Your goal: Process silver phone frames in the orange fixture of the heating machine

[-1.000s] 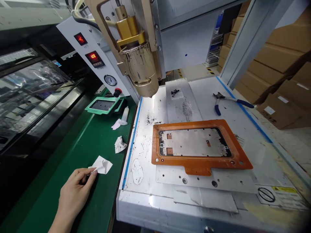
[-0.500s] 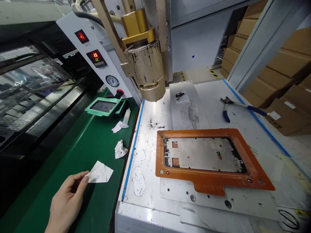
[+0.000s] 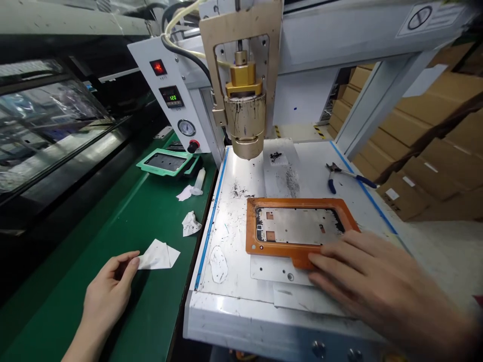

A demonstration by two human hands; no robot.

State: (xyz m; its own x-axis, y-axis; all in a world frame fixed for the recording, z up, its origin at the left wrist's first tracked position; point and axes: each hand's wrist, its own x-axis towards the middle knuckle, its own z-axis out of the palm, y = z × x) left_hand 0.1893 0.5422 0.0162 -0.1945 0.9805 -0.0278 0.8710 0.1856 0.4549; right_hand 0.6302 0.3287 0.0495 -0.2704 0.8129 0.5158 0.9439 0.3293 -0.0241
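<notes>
My left hand (image 3: 107, 294) rests on the green mat and pinches a corner of a folded white wipe (image 3: 158, 255). My right hand (image 3: 373, 281) lies flat with fingers stretched out over the near right end of an orange jig (image 3: 252, 236), fingertips at its front tab. A metal phone frame (image 3: 298, 226) sits in the jig on the white machine bed (image 3: 234, 306). A stained brass dispensing head (image 3: 246, 123) hangs above the bed's far side, clear of the jig.
Blue-handled pliers (image 3: 349, 176) lie at the bed's far right. A green jig (image 3: 166, 162), a small syringe (image 3: 198, 181) and crumpled wipes (image 3: 190, 223) sit on the mat. A control panel (image 3: 171, 95) stands behind; cardboard boxes (image 3: 433, 141) stack at the right.
My right hand has come into view and settled over the orange jig's near right end. The view pulled back and tilted up. My left hand still holds the wipe.
</notes>
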